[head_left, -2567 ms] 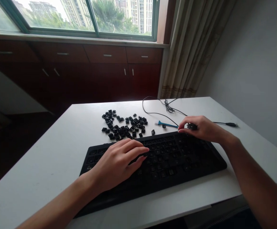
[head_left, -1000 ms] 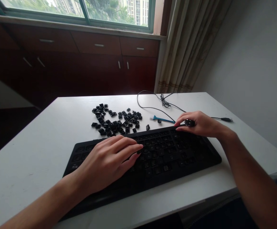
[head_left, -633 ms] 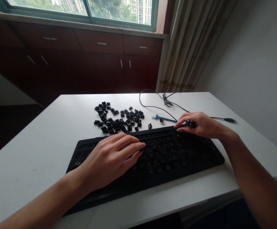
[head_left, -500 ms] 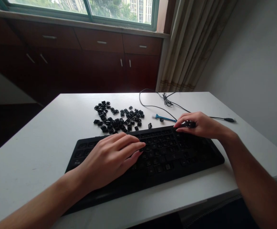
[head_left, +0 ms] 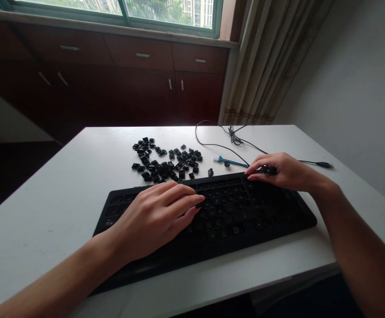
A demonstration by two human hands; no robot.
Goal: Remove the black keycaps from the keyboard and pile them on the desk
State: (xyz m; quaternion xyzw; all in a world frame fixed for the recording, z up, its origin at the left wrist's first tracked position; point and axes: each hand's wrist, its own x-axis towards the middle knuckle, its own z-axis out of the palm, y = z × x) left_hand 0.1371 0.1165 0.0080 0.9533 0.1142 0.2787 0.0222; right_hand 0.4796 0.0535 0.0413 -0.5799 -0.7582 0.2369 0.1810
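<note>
A black keyboard (head_left: 272, 207) lies at a slant on the white table, several of its key positions lacking caps. My left hand (head_left: 161, 214) rests over its middle. Thumb and forefinger there are pinched round a small black keycap (head_left: 198, 205), partly hidden by the fingertips. My right hand (head_left: 280, 172) is at the keyboard's far edge, thumb and forefinger close together, closed on a small black object (head_left: 268, 170) whose kind I cannot make out. Beyond the keyboard lies a loose pile of black keycaps (head_left: 166, 169).
A blue-handled brush (head_left: 230, 161) lies behind the keyboard, with single keycaps (head_left: 210, 172) near it. A black cable (head_left: 235, 138) loops across the far side of the table (head_left: 60, 194) to a plug (head_left: 325, 164). Cabinets (head_left: 139, 88) stand behind.
The camera view has tilted and shifted slightly. Both hands stay in nearly the same places on the keyboard, with only slight finger movement. The keycap pile looks unchanged.
</note>
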